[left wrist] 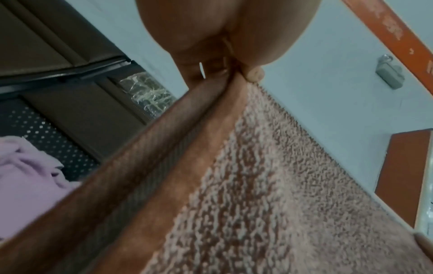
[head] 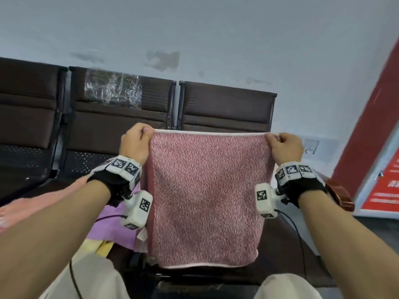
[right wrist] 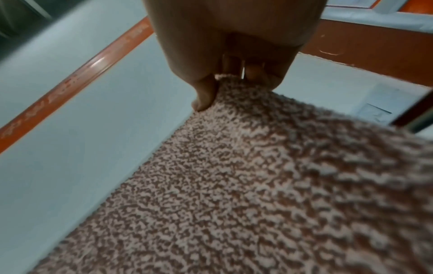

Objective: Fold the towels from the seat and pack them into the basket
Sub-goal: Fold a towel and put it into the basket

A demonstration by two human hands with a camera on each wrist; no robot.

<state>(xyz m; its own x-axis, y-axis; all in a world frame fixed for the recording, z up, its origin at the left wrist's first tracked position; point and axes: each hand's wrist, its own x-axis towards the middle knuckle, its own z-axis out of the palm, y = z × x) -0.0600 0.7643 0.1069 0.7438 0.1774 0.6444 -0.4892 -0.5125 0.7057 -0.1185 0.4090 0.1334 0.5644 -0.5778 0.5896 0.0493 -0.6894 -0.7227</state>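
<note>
A red-and-white speckled towel hangs flat in front of me, held up by its top edge. My left hand pinches its top left corner and my right hand pinches its top right corner. The left wrist view shows the towel running down from the left hand, with a folded hem along its side. The right wrist view shows my right hand with thumb and fingers closed on the towel corner. A purple towel and a pink towel lie on the seat at lower left. No basket is in view.
A row of dark brown seats stands against the pale wall, one backrest with plastic wrap. A red panel rises at the right. My knees are at the bottom edge.
</note>
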